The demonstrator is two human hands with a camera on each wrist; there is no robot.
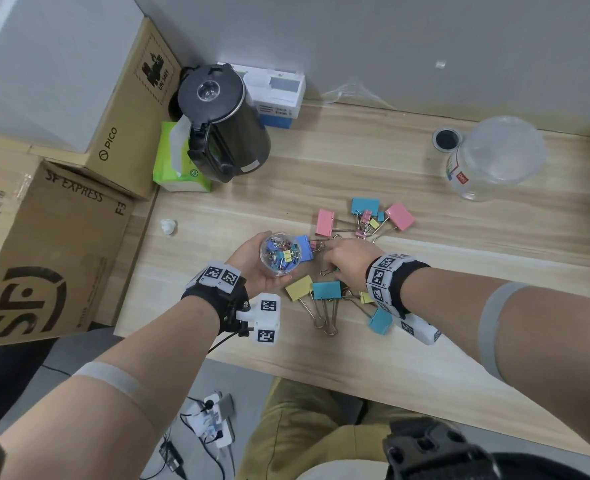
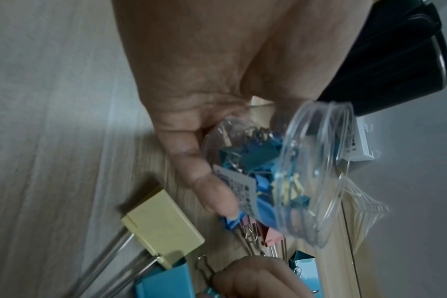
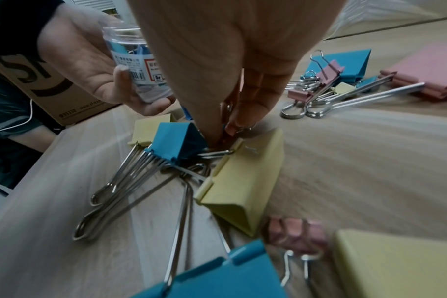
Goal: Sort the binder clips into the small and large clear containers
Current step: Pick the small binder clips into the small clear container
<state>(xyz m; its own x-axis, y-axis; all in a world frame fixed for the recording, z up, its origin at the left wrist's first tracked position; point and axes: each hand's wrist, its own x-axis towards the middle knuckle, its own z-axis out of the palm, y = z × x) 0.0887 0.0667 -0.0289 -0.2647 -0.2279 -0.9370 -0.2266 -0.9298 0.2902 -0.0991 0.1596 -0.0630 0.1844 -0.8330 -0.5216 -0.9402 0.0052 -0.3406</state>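
Observation:
My left hand (image 1: pixel 260 271) grips the small clear container (image 1: pixel 279 252), held upright just above the table and partly filled with small clips. In the left wrist view the thumb lies along this container (image 2: pixel 281 171). My right hand (image 1: pixel 328 268) reaches down beside it and pinches a small teal binder clip (image 1: pixel 333 270) by its wire handle (image 2: pixel 204 266). Large yellow (image 1: pixel 298 287) and teal (image 1: pixel 326 289) clips lie just below it. More large pink (image 1: pixel 325 221) and teal (image 1: pixel 365 205) clips sit farther back. The large clear container (image 1: pixel 494 157) stands at the far right.
A black kettle (image 1: pixel 221 123), a green tissue pack (image 1: pixel 176 157) and a white box (image 1: pixel 276 91) stand at the back left. Cardboard boxes (image 1: pixel 44 244) border the table's left side. A cable hole (image 1: pixel 446 139) is next to the large container. A small white scrap (image 1: pixel 168 226) lies at left.

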